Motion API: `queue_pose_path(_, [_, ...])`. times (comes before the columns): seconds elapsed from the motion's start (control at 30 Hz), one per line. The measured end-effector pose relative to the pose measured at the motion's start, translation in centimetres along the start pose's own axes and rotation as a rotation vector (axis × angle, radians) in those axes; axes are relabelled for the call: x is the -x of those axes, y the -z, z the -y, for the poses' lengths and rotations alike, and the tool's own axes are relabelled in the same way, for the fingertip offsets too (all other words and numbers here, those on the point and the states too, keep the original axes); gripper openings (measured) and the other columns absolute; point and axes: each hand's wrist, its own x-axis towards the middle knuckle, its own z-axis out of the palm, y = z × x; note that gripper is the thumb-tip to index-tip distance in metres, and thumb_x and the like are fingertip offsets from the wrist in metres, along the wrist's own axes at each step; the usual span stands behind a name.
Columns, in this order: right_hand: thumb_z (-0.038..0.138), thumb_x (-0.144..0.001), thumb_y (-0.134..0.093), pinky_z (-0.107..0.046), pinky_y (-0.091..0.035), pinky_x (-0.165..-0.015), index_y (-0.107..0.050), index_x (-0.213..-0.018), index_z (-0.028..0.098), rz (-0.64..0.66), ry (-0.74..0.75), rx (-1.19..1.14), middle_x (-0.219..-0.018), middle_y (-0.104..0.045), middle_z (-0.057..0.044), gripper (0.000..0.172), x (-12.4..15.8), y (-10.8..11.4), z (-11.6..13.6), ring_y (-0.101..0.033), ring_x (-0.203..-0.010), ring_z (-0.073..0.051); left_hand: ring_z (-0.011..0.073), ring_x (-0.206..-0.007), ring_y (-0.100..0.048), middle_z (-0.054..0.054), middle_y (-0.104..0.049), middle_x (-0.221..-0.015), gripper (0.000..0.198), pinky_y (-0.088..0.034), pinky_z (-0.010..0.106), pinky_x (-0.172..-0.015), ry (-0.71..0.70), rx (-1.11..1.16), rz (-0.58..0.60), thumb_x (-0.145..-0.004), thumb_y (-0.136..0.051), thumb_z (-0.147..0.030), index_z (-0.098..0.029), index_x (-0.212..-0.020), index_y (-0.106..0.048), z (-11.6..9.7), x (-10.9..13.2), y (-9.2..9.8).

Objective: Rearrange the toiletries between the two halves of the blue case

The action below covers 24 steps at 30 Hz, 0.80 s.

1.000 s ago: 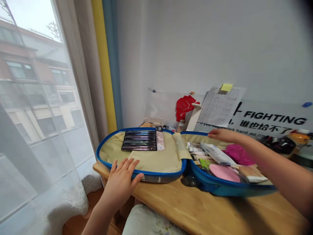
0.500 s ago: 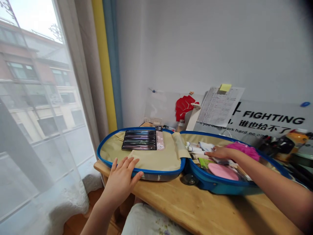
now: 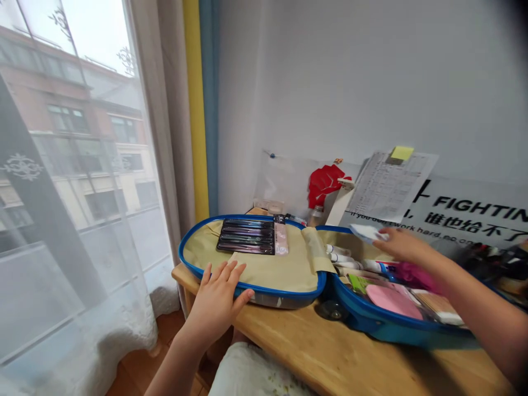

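A: Here we are at the bench (image 3: 330,357), with a blue suitcase (image 3: 406,333) spread wide across it, both halves facing up; what's the right hand (image 3: 402,245) doing?

B: It's over on the right half; its grip is closed around a white packet (image 3: 365,232), pinched at one end; the packet shows against the far rim, though I can't tell whether the two touch.

A: And the left hand (image 3: 216,297)?

B: Palm down on the near rim of the left half, fingers spread toward the beige lining; its grip is released, nothing in it; just beyond the fingertips, on that lining, lies a black pack of slim tools (image 3: 246,236), with a pink card end pointing toward the hinge.

A: Busy scene below the right hand, too!

B: Very; white tubes (image 3: 338,253) bunch up near the hinge; a green packet (image 3: 358,283) sits in front of them, with a pink oval (image 3: 394,301) just beside it; a bundle of sticks (image 3: 441,307) lies to the right of that, and a bright pink cloth (image 3: 416,275) is heaped behind, partly hidden by the arm.

A: And at the back?

B: A poster (image 3: 478,212) on the wall, reading "FIGHTING"; clipped papers (image 3: 390,184) overlap it; a yellow curtain (image 3: 196,110) hangs over on the left.
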Motion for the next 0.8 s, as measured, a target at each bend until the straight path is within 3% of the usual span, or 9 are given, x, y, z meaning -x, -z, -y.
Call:
queue_pose_path(0.07, [0.041,-0.081,-0.047,-0.041,-0.044,-0.095,-0.057,-0.123,0.012,-0.001,0.113,-0.049,-0.124,-0.057,-0.023,0.051,0.1,1.3,2.1,-0.058,-0.112,-0.03,0.0301,-0.133,-0.041,0.012,-0.045,-0.145,0.058,-0.026,0.057,-0.111,0.0,-0.006,-0.062,-0.091,-0.042,-0.051,-0.021,-0.141,-0.039,0.2,0.1,-0.5])
queue_pose_path(0.13, [0.043,-0.082,-0.046,-0.037,-0.037,-0.104,-0.052,-0.129,0.019,0.032,0.258,-0.111,-0.134,-0.052,-0.015,0.053,0.6,2.1,5.5,-0.051,-0.122,-0.025,0.0305,-0.137,-0.035,0.014,-0.038,-0.149,0.065,-0.028,0.055,-0.11,-0.002,-0.004,-0.144,-0.091,-0.042,-0.052,-0.021,-0.146,-0.029,0.3,0.1,-0.8])
queue_pose_path(0.2, [0.046,-0.08,-0.048,-0.034,-0.038,-0.103,-0.051,-0.129,0.026,0.086,0.422,-0.192,-0.135,-0.051,-0.007,0.053,1.5,2.3,9.8,-0.05,-0.122,-0.022,0.0303,-0.139,-0.03,0.015,-0.031,-0.153,0.069,-0.03,0.052,-0.11,-0.006,0.006,-0.229,-0.091,-0.041,-0.052,-0.021,-0.149,-0.019,0.4,0.1,-0.8])
queue_pose_path(0.23, [0.046,-0.079,-0.051,-0.036,-0.039,-0.102,-0.051,-0.129,0.024,0.158,0.553,-0.299,-0.135,-0.051,-0.009,0.055,2.1,2.1,12.1,-0.051,-0.121,-0.024,0.0303,-0.141,-0.028,0.015,-0.028,-0.154,0.071,-0.03,0.051,-0.11,-0.005,0.011,-0.261,-0.091,-0.042,-0.052,-0.022,-0.15,-0.016,0.4,0.0,-0.7])
queue_pose_path(0.33, [0.04,-0.074,-0.057,-0.041,-0.038,-0.104,-0.052,-0.128,0.021,0.301,0.795,-0.489,-0.133,-0.052,-0.011,0.058,3.6,0.8,18.9,-0.05,-0.121,-0.025,0.0315,-0.143,-0.022,0.016,-0.024,-0.155,0.077,-0.026,0.052,-0.111,0.015,0.001,-0.306,-0.089,-0.046,-0.053,-0.023,-0.15,-0.011,0.6,-0.1,-0.4])
queue_pose_path(0.5, [0.035,-0.071,-0.063,-0.043,-0.034,-0.107,-0.045,-0.136,0.016,0.434,0.933,-0.598,-0.138,-0.048,-0.015,0.07,5.4,-3.0,27.0,-0.045,-0.127,-0.027,0.0328,-0.142,-0.024,0.015,-0.033,-0.152,0.083,-0.017,0.057,-0.114,-0.004,-0.052,-0.229,-0.082,-0.053,-0.06,-0.021,-0.148,-0.022,1.1,-0.3,-0.3])
queue_pose_path(0.67, [0.046,-0.073,-0.067,-0.034,-0.039,-0.104,-0.034,-0.145,0.015,0.531,0.995,-0.55,-0.141,-0.048,-0.013,0.085,6.2,-4.7,29.8,-0.049,-0.126,-0.022,0.0306,-0.128,-0.047,0.011,-0.058,-0.132,0.059,-0.014,0.059,-0.114,-0.008,-0.028,-0.033,-0.084,-0.055,-0.056,-0.021,-0.131,-0.05,1.2,-0.4,0.5])
queue_pose_path(0.8, [0.051,-0.084,-0.054,-0.037,-0.032,-0.11,-0.048,-0.137,0.018,0.551,0.954,-0.429,-0.142,-0.049,-0.011,0.062,4.5,-4.4,28.2,-0.045,-0.13,-0.023,0.0282,-0.118,-0.055,0.009,-0.064,-0.123,0.046,-0.019,0.058,-0.113,0.048,0.0,0.042,-0.085,-0.057,-0.052,-0.022,-0.119,-0.059,0.8,-0.4,1.6])
